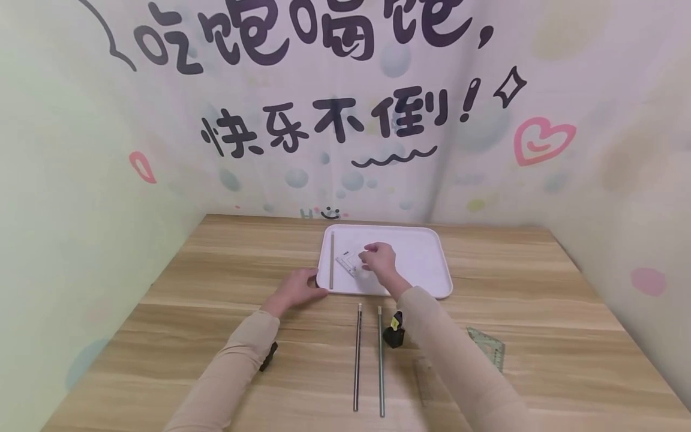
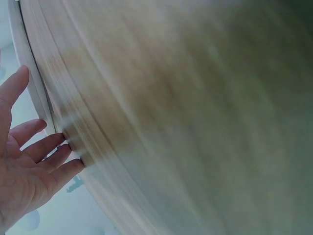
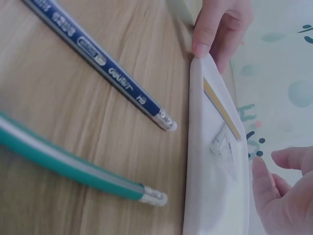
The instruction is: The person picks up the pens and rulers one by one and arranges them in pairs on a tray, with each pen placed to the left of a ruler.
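My left hand (image 1: 297,288) is at the near left corner of a white tray (image 1: 415,258). Its thumb touches the near rim, and its fingers stretch along the left side, fairly straight in the left wrist view. Over the tray hovers my right hand (image 1: 379,259), fingers loosely bent, with nothing between thumb and fingertips in the right wrist view. Just left of those fingers, a clear set square (image 1: 347,264) lies on the tray. A yellowish pencil (image 3: 220,107) lies along the tray's left side.
On the wooden table (image 1: 216,252) before the tray lie a dark blue pencil (image 1: 357,360) and a green pencil (image 1: 381,366), side by side. A green set square (image 1: 488,348) and a clear flat piece (image 1: 423,384) lie by the right sleeve. A printed wall cloth (image 1: 324,180) stands behind.
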The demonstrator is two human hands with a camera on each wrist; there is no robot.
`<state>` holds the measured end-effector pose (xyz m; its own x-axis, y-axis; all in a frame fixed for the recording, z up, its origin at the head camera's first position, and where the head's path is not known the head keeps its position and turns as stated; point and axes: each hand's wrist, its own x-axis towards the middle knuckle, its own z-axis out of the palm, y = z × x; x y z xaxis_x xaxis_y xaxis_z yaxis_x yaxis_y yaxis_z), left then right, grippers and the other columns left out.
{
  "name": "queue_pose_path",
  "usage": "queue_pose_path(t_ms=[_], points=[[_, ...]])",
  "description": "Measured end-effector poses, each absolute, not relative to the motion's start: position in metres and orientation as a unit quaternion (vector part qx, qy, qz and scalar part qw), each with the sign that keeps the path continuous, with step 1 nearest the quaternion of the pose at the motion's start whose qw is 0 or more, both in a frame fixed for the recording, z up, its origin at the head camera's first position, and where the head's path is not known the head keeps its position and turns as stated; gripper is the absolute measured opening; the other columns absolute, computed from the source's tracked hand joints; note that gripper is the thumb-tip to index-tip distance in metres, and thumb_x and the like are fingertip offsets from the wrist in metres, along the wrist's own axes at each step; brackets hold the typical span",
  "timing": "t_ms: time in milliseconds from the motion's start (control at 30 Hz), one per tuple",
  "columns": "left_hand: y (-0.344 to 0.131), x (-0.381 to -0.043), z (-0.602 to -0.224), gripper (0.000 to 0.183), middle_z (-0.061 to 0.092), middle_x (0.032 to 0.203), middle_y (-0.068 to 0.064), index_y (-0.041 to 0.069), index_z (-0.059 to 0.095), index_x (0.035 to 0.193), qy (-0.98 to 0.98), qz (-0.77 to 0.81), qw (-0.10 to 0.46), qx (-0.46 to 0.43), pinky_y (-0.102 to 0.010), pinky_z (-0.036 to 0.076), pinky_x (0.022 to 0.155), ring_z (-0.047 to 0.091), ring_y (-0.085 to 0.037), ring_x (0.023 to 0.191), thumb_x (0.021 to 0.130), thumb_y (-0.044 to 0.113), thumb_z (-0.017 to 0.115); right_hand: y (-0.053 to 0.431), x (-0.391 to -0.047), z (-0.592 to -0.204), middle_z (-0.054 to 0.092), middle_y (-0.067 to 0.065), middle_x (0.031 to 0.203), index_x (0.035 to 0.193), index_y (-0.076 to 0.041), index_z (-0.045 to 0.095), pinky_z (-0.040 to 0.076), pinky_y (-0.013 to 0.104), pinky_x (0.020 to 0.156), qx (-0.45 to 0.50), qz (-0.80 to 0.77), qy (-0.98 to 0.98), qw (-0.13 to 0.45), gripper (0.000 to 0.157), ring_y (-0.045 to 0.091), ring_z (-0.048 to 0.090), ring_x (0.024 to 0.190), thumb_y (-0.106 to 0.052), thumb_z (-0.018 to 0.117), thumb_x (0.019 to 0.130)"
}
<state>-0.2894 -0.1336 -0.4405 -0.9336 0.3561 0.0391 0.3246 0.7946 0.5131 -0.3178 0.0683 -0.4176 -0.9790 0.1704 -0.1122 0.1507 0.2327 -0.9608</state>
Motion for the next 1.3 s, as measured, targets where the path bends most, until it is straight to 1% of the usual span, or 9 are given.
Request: queue_pose_path(t_ms=[167, 300, 467, 600, 733, 933, 1167, 1300], points=[[-0.134, -0.289, -0.44, 0.046, 0.062, 0.113, -0.014, 0.004, 0.06, 0.114, 0.946, 0.265, 0.028, 0.184, -0.04, 0.043, 0.094, 0.055, -0.027, 0.106, 0.077, 0.028, 0.071, 0.072, -0.314, -0.413, 0.059, 0.022, 0.101, 0.113, 0.011, 0.054, 0.056, 0.028, 0.069, -0.091, 0.603, -0.793, 0.006, 0.036, 0.033, 0.062, 0.09, -0.001, 0.06, 0.08], [-0.135, -0.289, -0.44, 0.047, 0.062, 0.112, -0.014, 0.004, 0.06, 0.115, 0.946, 0.262, 0.025, 0.188, -0.04, 0.044, 0.093, 0.056, -0.027, 0.105, 0.077, 0.028, 0.071, 0.073, -0.311, -0.41, 0.06, 0.022, 0.101, 0.115, 0.009, 0.053, 0.056, 0.028, 0.07, -0.086, 0.585, -0.807, -0.01, 0.038, 0.032, 0.062, 0.09, -0.007, 0.062, 0.081], [-0.137, -0.29, -0.442, 0.049, 0.06, 0.115, -0.015, 0.003, 0.058, 0.118, 0.946, 0.262, 0.025, 0.191, -0.041, 0.043, 0.094, 0.054, -0.029, 0.108, 0.077, 0.028, 0.071, 0.074, -0.306, -0.405, 0.058, 0.023, 0.11, 0.125, 0.006, 0.045, 0.054, 0.032, 0.076, -0.069, 0.566, -0.82, -0.043, 0.052, 0.031, 0.061, 0.094, -0.017, 0.063, 0.082], [-0.137, -0.291, -0.442, 0.052, 0.058, 0.119, -0.016, 0.003, 0.056, 0.12, 0.945, 0.263, 0.03, 0.192, -0.041, 0.042, 0.096, 0.053, -0.029, 0.111, 0.078, 0.029, 0.07, 0.074, -0.301, -0.403, 0.058, 0.022, 0.112, 0.131, 0.005, 0.038, 0.053, 0.035, 0.079, -0.055, 0.553, -0.83, -0.051, 0.061, 0.03, 0.059, 0.097, -0.021, 0.063, 0.082], [-0.137, -0.29, -0.441, 0.053, 0.057, 0.121, -0.017, 0.002, 0.055, 0.122, 0.945, 0.26, 0.032, 0.193, -0.041, 0.04, 0.098, 0.051, -0.03, 0.114, 0.078, 0.029, 0.07, 0.073, -0.296, -0.402, 0.058, 0.021, 0.112, 0.134, 0.004, 0.036, 0.051, 0.037, 0.083, -0.044, 0.519, -0.853, -0.049, 0.064, 0.031, 0.058, 0.1, -0.025, 0.062, 0.083], [-0.136, -0.291, -0.441, 0.05, 0.058, 0.119, -0.016, 0.002, 0.057, 0.119, 0.943, 0.264, 0.028, 0.2, -0.042, 0.04, 0.097, 0.052, -0.03, 0.112, 0.078, 0.028, 0.07, 0.074, -0.288, -0.401, 0.056, 0.02, 0.116, 0.135, 0.002, 0.036, 0.048, 0.039, 0.087, -0.031, 0.47, -0.881, -0.041, 0.067, 0.031, 0.055, 0.105, -0.03, 0.062, 0.082], [-0.135, -0.291, -0.442, 0.049, 0.059, 0.118, -0.016, 0.002, 0.058, 0.118, 0.941, 0.271, 0.028, 0.201, -0.042, 0.04, 0.097, 0.052, -0.03, 0.112, 0.078, 0.027, 0.07, 0.076, -0.281, -0.401, 0.053, 0.021, 0.121, 0.135, 0.001, 0.036, 0.048, 0.039, 0.088, -0.004, 0.438, -0.899, -0.029, 0.069, 0.032, 0.054, 0.108, -0.032, 0.063, 0.081], [-0.135, -0.291, -0.442, 0.05, 0.059, 0.118, -0.016, 0.003, 0.058, 0.119, 0.942, 0.267, 0.028, 0.199, -0.042, 0.041, 0.097, 0.052, -0.03, 0.112, 0.078, 0.028, 0.07, 0.076, -0.272, -0.399, 0.051, 0.023, 0.124, 0.135, 0.002, 0.036, 0.047, 0.041, 0.089, 0.027, 0.414, -0.909, -0.024, 0.07, 0.034, 0.053, 0.11, -0.031, 0.063, 0.081]])
